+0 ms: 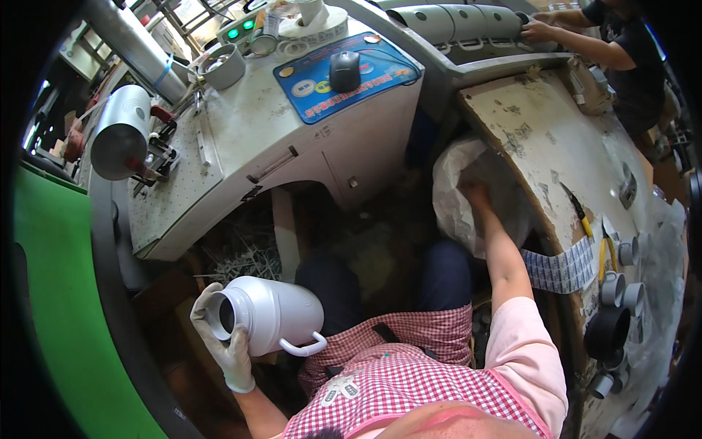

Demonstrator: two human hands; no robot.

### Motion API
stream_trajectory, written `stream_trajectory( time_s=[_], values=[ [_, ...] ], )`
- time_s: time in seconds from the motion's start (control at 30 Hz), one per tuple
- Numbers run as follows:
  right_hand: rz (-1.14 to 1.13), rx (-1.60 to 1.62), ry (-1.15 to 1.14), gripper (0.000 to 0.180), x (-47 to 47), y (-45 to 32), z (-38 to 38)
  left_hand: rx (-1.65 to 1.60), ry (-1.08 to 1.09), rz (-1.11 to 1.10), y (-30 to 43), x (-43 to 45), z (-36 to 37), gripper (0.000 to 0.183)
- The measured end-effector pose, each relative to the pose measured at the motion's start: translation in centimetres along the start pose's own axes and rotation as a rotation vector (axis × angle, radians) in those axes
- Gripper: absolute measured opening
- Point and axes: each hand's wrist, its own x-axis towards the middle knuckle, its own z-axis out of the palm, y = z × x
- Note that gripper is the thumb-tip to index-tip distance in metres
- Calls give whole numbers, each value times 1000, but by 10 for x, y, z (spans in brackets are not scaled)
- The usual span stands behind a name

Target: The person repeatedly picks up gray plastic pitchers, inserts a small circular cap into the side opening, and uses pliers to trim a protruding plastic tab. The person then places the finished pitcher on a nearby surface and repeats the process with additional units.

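Note:
My gloved left hand (pixel 227 343) grips the neck of a white plastic container (pixel 279 315) with a side handle, its open mouth turned to the left over my lap. My bare right hand (pixel 476 195) reaches down into a translucent white plastic bag (pixel 452 186) between the two worktables; the bag partly covers its fingers, so what they touch cannot be told. At the left, a silver-grey cylinder (pixel 120 131) sits on a fixture with red-handled clamps (pixel 162 115).
A computer mouse (pixel 344 71) lies on a blue mat (pixel 318 104). The right table (pixel 526 120) bears yellow-handled cutters (pixel 605 255), a label strip (pixel 565 269) and several grey rings (pixel 613 289). Another person's hands (pixel 540 28) touch a row of grey containers (pixel 466 24). A green panel (pixel 60 296) stands left.

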Motion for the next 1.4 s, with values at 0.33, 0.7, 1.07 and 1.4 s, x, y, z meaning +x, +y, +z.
stream_trajectory(
  time_s=[0.33, 0.7, 1.07, 1.4],
  values=[
    [305, -96, 325, 56, -36, -33, -74, -185, -216, 52, 1, -3, -6, 102],
    [-597, 930, -319, 32, -349, -336, -193, -4, -257, 514, 22, -12, 33, 119],
    [-1104, 77, -299, 25, -442, -403, -154, 136, -232, 785, 40, -37, 53, 106],
    [-1301, -142, -383, 15, -418, -396, -158, 248, -306, 800, 50, -46, 59, 110]
  ],
)
